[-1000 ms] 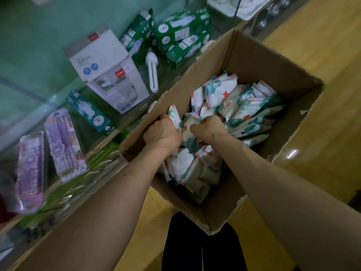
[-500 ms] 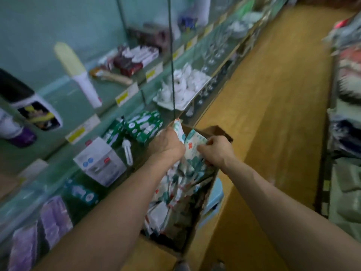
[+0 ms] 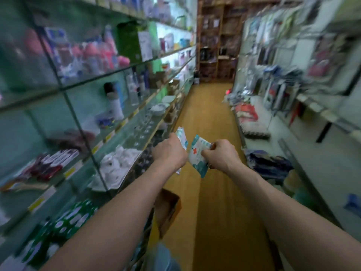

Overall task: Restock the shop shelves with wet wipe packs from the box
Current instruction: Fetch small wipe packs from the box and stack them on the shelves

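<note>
Dim, greenish indoor light; heavy motion blur smears both shelf rows, wide-angle distortion bends the edges, faint glare near the far left.

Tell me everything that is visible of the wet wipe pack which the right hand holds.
The wet wipe pack is a flat, soft pouch, plastic by its look, white with teal patches and a small red mark. It hangs tilted in the air over the aisle floor, one corner pointing down. The right hand pinches its right edge. Its print is blurred.
</note>
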